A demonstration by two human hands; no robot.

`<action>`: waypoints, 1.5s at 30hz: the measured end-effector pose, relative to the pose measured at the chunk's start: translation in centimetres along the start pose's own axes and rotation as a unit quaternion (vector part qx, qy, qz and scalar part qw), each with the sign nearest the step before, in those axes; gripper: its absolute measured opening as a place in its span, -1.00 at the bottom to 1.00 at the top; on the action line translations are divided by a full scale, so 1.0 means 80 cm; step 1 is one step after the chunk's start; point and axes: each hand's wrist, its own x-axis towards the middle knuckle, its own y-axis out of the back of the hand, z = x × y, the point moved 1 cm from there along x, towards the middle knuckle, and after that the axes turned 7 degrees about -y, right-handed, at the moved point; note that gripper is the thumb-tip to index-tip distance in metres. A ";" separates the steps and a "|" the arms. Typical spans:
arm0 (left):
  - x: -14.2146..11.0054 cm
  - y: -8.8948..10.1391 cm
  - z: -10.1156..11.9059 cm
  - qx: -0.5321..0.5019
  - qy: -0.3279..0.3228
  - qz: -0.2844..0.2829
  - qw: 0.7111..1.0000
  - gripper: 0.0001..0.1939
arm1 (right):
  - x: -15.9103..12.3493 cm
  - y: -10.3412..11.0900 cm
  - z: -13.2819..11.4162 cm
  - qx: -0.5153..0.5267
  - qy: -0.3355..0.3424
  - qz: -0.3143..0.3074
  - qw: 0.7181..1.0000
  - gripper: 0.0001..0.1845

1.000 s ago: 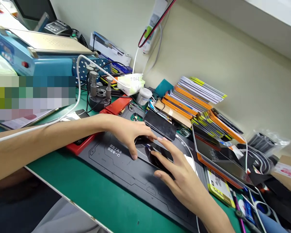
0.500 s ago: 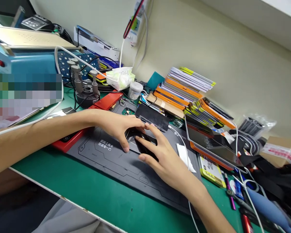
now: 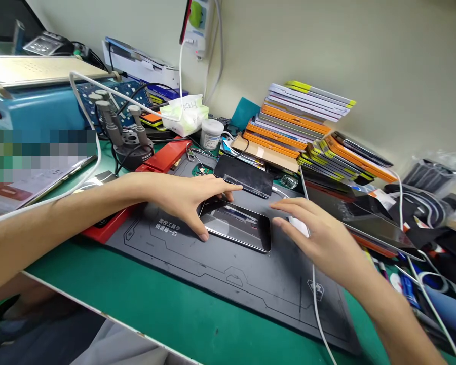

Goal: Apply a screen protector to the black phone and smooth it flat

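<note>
A black smartphone (image 3: 239,225) lies screen up on the dark grey work mat (image 3: 197,258), its glass reflecting the surroundings. My left hand (image 3: 184,200) grips its left end, with the thumb by the near edge and fingers along the far edge; the index finger stretches out above the glass. Just right of the phone, my right hand (image 3: 319,230) hovers with fingers extended and apart, and nothing shows in it. Behind the phone lies a second dark phone (image 3: 243,175), beside a small green circuit board (image 3: 202,171).
A red tool (image 3: 169,154) and a white jar (image 3: 212,134) stand behind the mat. Stacked orange, white and yellow boxes (image 3: 289,129) line the wall. A tablet-like panel (image 3: 349,215) lies at right. A white cable (image 3: 316,309) crosses the mat's right side.
My right hand has moved off the phone to the right, uncovering its screen. My left hand stays at the phone's left end. The camera view has shifted slightly.
</note>
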 end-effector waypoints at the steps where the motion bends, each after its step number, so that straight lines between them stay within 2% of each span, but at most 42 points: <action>1: 0.001 0.000 0.001 0.004 0.005 -0.001 1.000 0.22 | -0.001 0.008 0.007 -0.005 -0.015 -0.016 1.000 -0.57; 4: 0.002 -0.001 0.000 0.027 0.021 -0.002 0.999 0.21 | -0.002 0.027 0.031 -0.001 -0.032 -0.083 0.996 -0.47; 7: 0.003 -0.001 -0.005 0.060 0.018 0.006 0.998 0.19 | -0.001 0.038 0.046 0.020 -0.023 -0.117 0.993 -0.37; 13: 0.004 -0.001 -0.010 0.107 0.002 0.010 0.994 0.06 | 0.003 0.034 0.045 -0.007 -0.015 -0.131 0.991 -0.47; 17: 0.003 0.000 -0.009 0.109 0.004 -0.001 0.994 0.03 | 0.004 0.028 0.030 -0.021 0.004 -0.078 0.997 -0.51; 21: 0.002 0.004 -0.014 0.086 0.004 -0.013 0.996 0.06 | 0.000 0.023 -0.001 0.002 0.023 0.007 1.000 -0.73; 24: 0.000 0.010 -0.019 0.069 0.005 -0.027 0.997 0.07 | -0.007 0.009 -0.033 0.032 0.043 0.086 0.995 -0.92; 27: -0.002 0.016 -0.023 0.047 0.000 -0.038 0.998 0.05 | -0.014 -0.015 -0.066 0.040 0.063 0.153 0.986 -0.89; 29: -0.003 0.018 -0.024 0.032 -0.005 -0.042 0.999 0.02 | -0.018 -0.030 -0.083 0.040 0.093 0.154 0.983 -0.81; 32: -0.005 0.021 -0.025 0.023 -0.010 -0.043 0.999 -0.02 | -0.020 -0.042 -0.094 0.056 0.145 0.121 0.980 -0.69; 38: -0.005 0.024 -0.032 -0.026 -0.018 -0.034 0.999 -0.09 | -0.014 -0.042 -0.093 0.045 0.212 0.063 0.974 -0.61; 45: -0.004 0.023 -0.038 -0.041 -0.046 -0.019 0.998 -0.07 | 0.005 -0.055 -0.119 0.020 0.254 0.045 0.966 -0.55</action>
